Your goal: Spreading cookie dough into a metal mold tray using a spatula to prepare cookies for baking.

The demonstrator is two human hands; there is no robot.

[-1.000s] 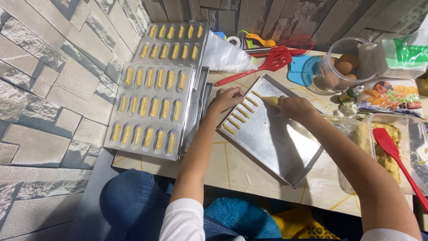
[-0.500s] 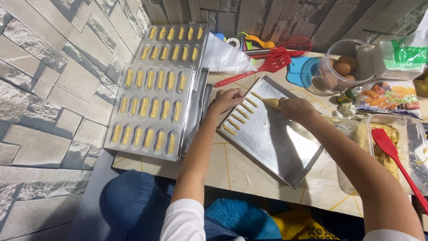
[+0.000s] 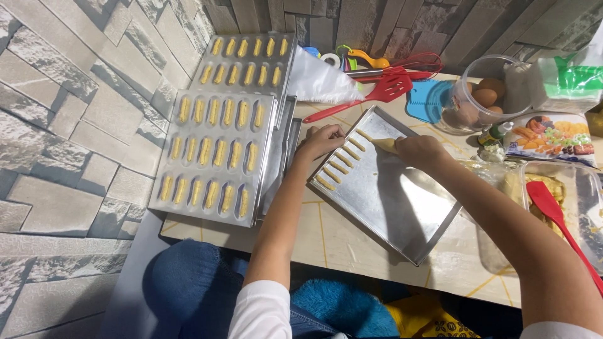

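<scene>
At frame centre, the right hand [image 3: 419, 150] pinches a dough stick [image 3: 384, 145] over the metal baking tray [image 3: 402, 213]; the left hand [image 3: 321, 139], fingers curled, steadies the rim. Best lay it parallel, evenly spaced from the row of dough sticks [image 3: 339, 166].

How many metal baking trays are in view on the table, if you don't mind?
3: two filled trays of dough sticks at the left, and one mostly bare tray under both hands. Another may be hidden beneath the filled ones.

The tray [image 3: 402, 207] is mostly bare below its dough row [image 3: 342, 160]. Filled trays [image 3: 217, 157] block the left; a red spatula [image 3: 361, 100] and egg bowl [image 3: 477, 94] crowd beyond.
</scene>
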